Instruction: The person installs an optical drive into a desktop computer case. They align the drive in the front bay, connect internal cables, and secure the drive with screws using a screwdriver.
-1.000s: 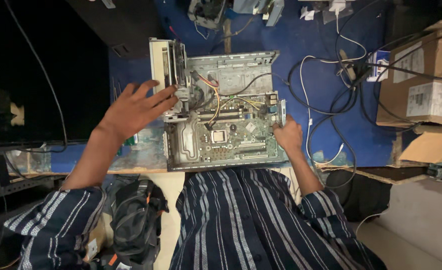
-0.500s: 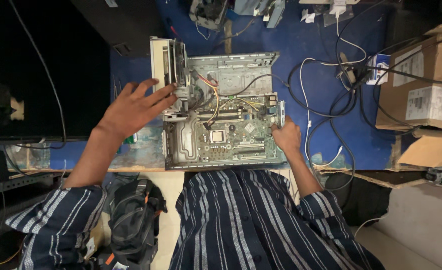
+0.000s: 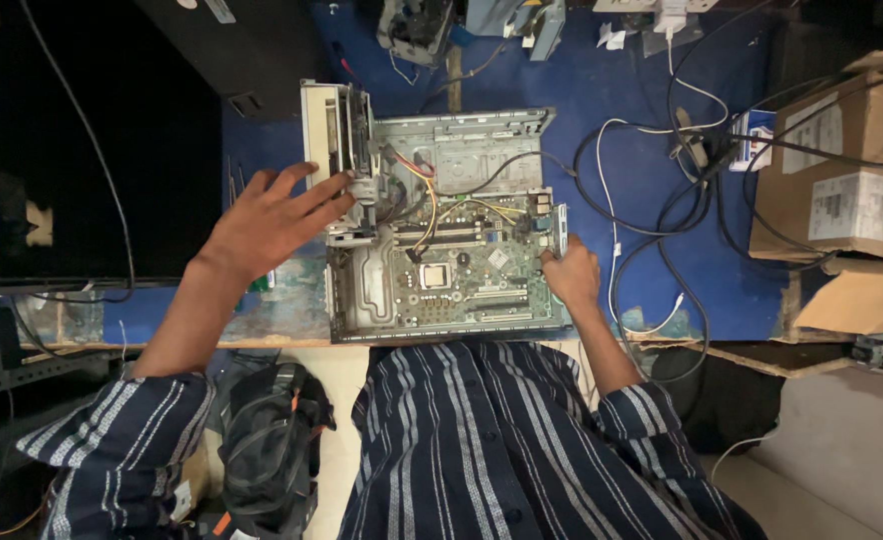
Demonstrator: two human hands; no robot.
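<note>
An open desktop computer case (image 3: 482, 150) lies flat on a blue-topped table, its green motherboard (image 3: 442, 280) and coloured wires showing. My left hand (image 3: 272, 220) rests with fingers spread against the case's left side, by the pale drive bay (image 3: 337, 150). At the case's right edge my right hand (image 3: 570, 272) has its fingers curled onto the metal rim. My striped shirt hides the near edge of the table.
Black and white cables (image 3: 652, 200) tangle to the right of the case. A cardboard box (image 3: 842, 170) stands at the far right. A large black monitor (image 3: 72, 150) sits at the left. A black bag (image 3: 272, 450) lies on the floor below.
</note>
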